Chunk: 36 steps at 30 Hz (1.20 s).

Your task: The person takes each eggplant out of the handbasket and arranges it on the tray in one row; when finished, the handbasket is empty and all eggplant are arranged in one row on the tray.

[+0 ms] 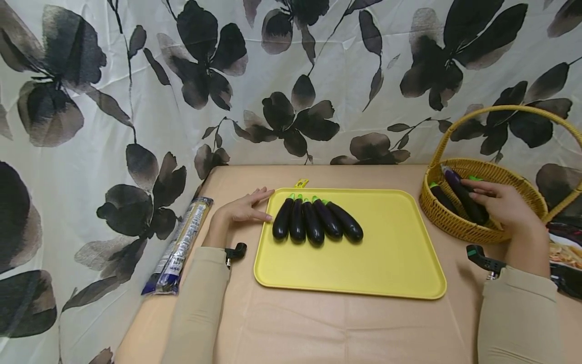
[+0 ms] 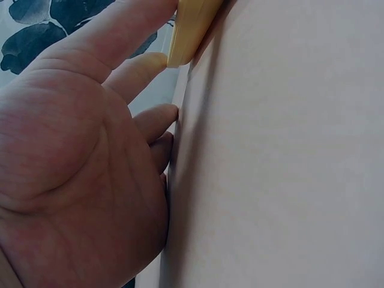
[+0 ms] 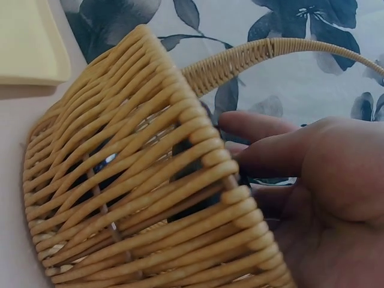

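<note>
Several dark purple eggplants (image 1: 312, 222) with green stem ends lie side by side on a yellow tray (image 1: 391, 253). My left hand (image 1: 243, 207) rests at the tray's left edge with fingers extended; in the left wrist view its fingertips touch the rim of the tray (image 2: 195, 30). Over at the right, my right hand (image 1: 504, 202) reaches into a wicker basket (image 1: 459, 230) and holds an eggplant (image 1: 461, 192) between thumb and fingers. Another eggplant (image 1: 443, 198) lies to its left inside. The basket wall (image 3: 132, 168) hides part of that grasp in the right wrist view.
A long printed plastic package (image 1: 179, 247) lies left of my left forearm. Behind the tray sits a small yellow clip-like object (image 1: 301, 183). The basket's tall handle (image 1: 504, 108) arches above it. A floral curtain (image 1: 282, 86) hangs behind the table; dark items (image 1: 566, 280) lie at far right.
</note>
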Each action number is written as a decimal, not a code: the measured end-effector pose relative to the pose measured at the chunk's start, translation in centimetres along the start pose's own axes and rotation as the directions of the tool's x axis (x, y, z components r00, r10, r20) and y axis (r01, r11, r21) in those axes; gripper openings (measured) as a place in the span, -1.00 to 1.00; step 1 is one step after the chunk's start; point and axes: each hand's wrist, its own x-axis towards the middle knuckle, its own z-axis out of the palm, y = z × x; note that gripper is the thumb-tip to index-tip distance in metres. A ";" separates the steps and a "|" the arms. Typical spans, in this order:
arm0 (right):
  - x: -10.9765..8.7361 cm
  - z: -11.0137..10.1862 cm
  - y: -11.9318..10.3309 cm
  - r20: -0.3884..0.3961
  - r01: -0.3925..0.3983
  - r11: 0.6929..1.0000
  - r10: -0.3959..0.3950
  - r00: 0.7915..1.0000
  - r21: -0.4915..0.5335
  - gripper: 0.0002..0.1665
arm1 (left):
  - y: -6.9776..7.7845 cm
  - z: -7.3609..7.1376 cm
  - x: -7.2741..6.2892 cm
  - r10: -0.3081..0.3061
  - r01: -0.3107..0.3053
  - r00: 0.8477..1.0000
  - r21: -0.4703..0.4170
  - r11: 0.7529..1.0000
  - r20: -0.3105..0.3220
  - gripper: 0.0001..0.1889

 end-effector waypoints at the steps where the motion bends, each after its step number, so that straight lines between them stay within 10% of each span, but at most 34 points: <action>1: -0.1 0.1 -0.1 -0.013 0.005 1.000 -0.005 1.000 0.004 -0.39 | 0.0 0.0 0.0 -0.002 0.002 1.000 -0.004 1.000 -0.001 0.08; 10: -0.8 0.1 -1.7 -0.096 0.051 0.994 -0.042 0.995 0.100 -0.38 | -0.2 0.1 -0.1 -0.009 0.009 1.000 -0.021 1.000 -0.007 0.07; 36: -0.7 2.5 -7.6 0.068 0.212 0.946 -0.235 0.970 0.244 -0.41 | -0.4 0.0 -0.1 -0.004 0.004 1.000 -0.036 0.999 -0.001 0.05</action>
